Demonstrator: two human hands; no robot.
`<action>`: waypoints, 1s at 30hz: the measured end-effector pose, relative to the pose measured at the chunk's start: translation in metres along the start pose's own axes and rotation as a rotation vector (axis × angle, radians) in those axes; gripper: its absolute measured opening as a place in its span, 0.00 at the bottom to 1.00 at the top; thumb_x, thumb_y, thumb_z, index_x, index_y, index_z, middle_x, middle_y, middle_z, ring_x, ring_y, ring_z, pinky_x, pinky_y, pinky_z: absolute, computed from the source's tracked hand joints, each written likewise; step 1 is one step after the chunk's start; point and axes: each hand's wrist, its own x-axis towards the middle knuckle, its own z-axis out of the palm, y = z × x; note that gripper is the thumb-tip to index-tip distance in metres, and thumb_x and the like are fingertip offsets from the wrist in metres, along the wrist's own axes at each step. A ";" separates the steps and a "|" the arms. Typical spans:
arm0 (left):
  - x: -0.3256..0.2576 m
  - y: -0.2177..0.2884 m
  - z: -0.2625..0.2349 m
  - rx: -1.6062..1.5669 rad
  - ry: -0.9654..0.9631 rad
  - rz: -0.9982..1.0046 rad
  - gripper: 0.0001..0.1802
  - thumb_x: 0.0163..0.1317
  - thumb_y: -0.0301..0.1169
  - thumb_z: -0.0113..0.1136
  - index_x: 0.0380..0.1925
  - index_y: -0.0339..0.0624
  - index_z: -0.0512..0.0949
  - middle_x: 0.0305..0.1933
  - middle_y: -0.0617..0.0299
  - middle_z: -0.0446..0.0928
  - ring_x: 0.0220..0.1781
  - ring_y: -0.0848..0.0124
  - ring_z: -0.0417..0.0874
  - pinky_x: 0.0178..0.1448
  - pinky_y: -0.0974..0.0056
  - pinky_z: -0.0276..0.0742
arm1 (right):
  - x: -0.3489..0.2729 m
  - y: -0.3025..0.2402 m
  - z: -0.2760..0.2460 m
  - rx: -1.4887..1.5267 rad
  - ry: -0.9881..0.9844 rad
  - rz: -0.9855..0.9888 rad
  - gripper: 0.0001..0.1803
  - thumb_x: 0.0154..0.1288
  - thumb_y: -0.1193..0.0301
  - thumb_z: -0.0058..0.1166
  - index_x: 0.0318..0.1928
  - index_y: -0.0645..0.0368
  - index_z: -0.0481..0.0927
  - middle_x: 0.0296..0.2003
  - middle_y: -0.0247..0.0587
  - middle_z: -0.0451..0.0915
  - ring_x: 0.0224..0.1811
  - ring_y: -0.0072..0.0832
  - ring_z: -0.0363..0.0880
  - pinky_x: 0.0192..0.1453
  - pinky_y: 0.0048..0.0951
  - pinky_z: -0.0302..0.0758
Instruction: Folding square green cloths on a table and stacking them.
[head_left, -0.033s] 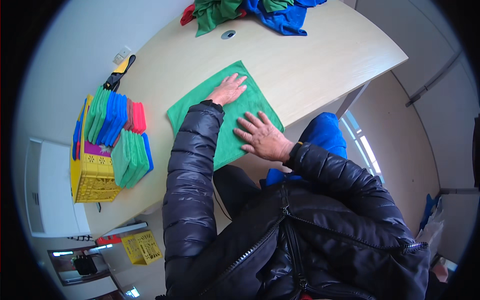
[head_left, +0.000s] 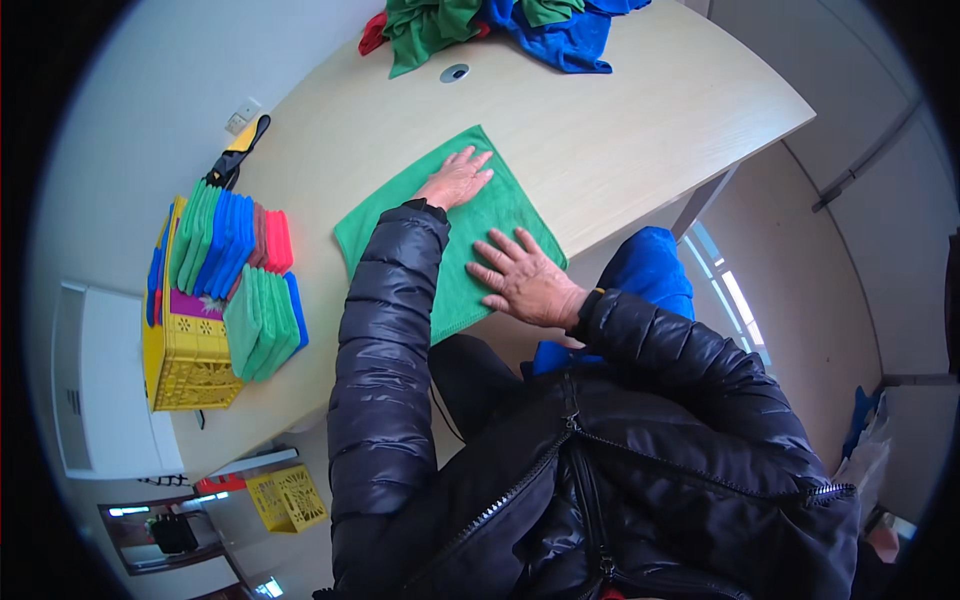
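Observation:
A green cloth, which looks like a microfiber towel, lies spread out at the near edge of the table, its nearest corner reaching past that edge. My left hand rests palm down on its far part, fingers stretched out. Closer to me, my right hand lies with fingers spread over the near right part of the same cloth. Neither hand grips anything. The left sleeve covers part of the cloth's left side.
Folded green cloths, blue cloths and red cloths stand by a yellow basket at left. Loose blue cloths and green cloths are heaped at the table's far side. Another yellow basket sits lower left.

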 end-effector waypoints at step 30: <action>-0.166 -0.177 0.005 -0.170 0.247 -0.216 0.29 0.77 0.48 0.44 0.69 0.45 0.69 0.71 0.47 0.69 0.74 0.52 0.66 0.75 0.52 0.62 | 0.000 0.002 -0.003 0.018 -0.075 0.032 0.33 0.74 0.46 0.44 0.72 0.49 0.66 0.74 0.47 0.60 0.79 0.49 0.51 0.80 0.57 0.46</action>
